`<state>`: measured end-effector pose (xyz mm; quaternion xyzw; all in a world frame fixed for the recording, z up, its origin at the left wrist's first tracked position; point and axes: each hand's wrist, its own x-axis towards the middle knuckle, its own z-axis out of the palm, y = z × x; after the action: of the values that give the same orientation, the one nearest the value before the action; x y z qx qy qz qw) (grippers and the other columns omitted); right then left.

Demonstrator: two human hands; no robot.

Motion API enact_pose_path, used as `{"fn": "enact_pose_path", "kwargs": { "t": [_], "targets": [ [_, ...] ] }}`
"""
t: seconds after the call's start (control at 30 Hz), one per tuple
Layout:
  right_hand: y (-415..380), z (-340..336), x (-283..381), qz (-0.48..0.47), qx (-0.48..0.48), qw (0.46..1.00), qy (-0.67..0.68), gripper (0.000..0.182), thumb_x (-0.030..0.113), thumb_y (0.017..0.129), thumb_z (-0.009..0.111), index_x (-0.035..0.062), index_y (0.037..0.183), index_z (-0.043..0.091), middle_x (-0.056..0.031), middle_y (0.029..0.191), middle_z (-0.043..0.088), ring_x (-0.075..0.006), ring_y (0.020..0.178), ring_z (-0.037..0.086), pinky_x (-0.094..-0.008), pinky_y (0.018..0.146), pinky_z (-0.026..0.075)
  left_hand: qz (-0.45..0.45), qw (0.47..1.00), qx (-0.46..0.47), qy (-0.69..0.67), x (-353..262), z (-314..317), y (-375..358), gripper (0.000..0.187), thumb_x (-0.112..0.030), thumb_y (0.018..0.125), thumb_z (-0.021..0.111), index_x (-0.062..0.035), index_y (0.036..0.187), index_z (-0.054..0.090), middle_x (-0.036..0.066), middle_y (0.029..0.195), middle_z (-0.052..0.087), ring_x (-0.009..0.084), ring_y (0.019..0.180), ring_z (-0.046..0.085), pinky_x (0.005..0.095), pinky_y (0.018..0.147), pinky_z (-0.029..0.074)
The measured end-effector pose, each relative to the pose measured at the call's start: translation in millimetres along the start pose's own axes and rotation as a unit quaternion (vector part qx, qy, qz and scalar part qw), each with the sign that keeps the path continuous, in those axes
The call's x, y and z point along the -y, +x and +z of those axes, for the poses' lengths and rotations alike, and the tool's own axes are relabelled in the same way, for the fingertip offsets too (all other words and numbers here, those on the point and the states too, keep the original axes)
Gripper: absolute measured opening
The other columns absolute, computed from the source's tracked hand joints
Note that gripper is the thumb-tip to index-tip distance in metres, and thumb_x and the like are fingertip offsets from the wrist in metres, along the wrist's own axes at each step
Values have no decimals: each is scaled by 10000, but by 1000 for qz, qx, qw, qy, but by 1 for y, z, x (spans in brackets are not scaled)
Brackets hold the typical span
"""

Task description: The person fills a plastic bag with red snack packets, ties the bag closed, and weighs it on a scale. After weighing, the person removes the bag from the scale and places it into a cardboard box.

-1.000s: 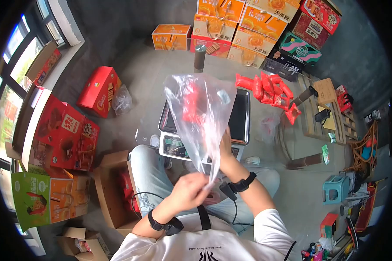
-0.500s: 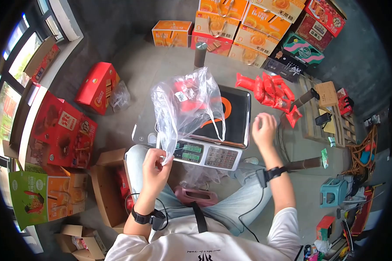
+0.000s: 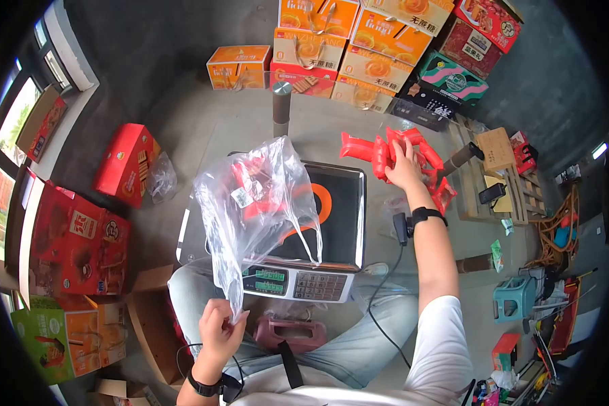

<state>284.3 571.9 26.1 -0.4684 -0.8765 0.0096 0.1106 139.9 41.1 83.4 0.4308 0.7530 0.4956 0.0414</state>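
Observation:
A clear plastic bag (image 3: 260, 203) with red packets inside rests on the black plate of a digital scale (image 3: 345, 223). My left hand (image 3: 221, 329) is closed around a gathered handle of the bag, below the scale's left front corner. Beyond the scale on the right lies a pile of red packets (image 3: 380, 159) on the glass table. My right hand (image 3: 406, 168) reaches onto this pile, fingers over the packets; whether it grips one is not clear. The scale's green display (image 3: 264, 279) is partly covered by the bag.
Stacked orange gift boxes (image 3: 382, 64) stand behind the table. At the left are a red carton (image 3: 125, 162) and more red boxes (image 3: 81, 237). A pink stool (image 3: 291, 335) sits between my legs. A wooden pallet (image 3: 514, 179) and a blue stool (image 3: 514, 300) are at the right.
My right hand has moved forward from beside the scale onto the red packets. My left hand still holds the bag handle. The view has shifted, so the scene sits lower and more to the left.

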Motion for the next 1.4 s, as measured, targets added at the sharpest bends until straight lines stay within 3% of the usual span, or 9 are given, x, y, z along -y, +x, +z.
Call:
{"fn": "enact_pose_path", "kwargs": {
  "t": [0.17,0.4,0.5,0.63,0.8,0.97,1.17,1.27,1.4],
  "targets": [
    [-5,26,7,83,-22,992,93,306,230,822,698,139,1060,529,-200,1470,292,-438,1278,395,-495,1000,419,5,1000,21,3,4,-1,4,252,62,711,735,-19,832,529,94,797,538,173,626,485,270,503,363],
    [-90,66,-11,52,-398,882,247,360,138,803,766,3,1018,511,-197,1216,512,-345,1100,511,-444,965,412,39,997,22,-66,15,11,-1,197,21,729,741,-34,827,578,71,737,562,180,579,510,283,486,381],
    [-201,8,46,75,-391,801,447,305,56,860,703,51,1015,440,-187,1310,450,-287,1179,492,-407,972,444,4,994,64,-84,8,11,-4,233,-45,745,776,-44,778,545,58,659,508,191,476,466,298,453,380],
    [-309,-24,110,-92,-284,864,406,333,5,783,730,109,922,445,-214,1341,406,-334,1166,517,-454,915,482,-14,984,137,-115,3,8,1,105,-74,817,678,-16,887,624,98,627,528,238,464,512,346,460,413],
    [-313,-44,163,-269,-131,889,346,356,-6,654,769,127,890,539,-181,1240,542,-357,1086,579,-398,867,506,26,990,114,-84,-13,-8,12,300,-39,844,591,-35,1140,639,116,667,582,270,516,558,356,514,459],
    [-266,-64,235,-376,-179,862,289,250,68,710,734,129,910,598,-143,1268,537,-354,1128,564,-430,872,462,40,990,104,-88,-19,-16,-1,513,0,835,571,-75,1341,542,111,677,591,298,552,581,363,562,486],
    [-228,-53,289,-327,-199,913,141,290,105,754,696,113,1037,632,-208,1406,399,-388,1230,459,-505,983,387,14,989,113,-90,-19,-23,-8,551,5,871,534,-101,1408,469,107,732,637,263,617,636,331,615,514],
    [-245,-55,278,-277,-151,918,240,520,154,814,656,194,1319,537,-199,1454,351,-403,1292,395,-593,1046,290,-49,987,100,-119,-17,-31,-8,513,-13,907,511,-105,1410,469,113,770,651,225,647,652,308,639,513],
    [-265,-33,226,-235,-257,894,281,341,94,797,664,82,1129,588,-158,1273,533,-341,1150,513,-483,990,377,-72,985,76,-135,-11,-26,-11,387,-53,909,561,-57,1296,555,124,761,635,208,629,628,303,620,496]
  ]
}}
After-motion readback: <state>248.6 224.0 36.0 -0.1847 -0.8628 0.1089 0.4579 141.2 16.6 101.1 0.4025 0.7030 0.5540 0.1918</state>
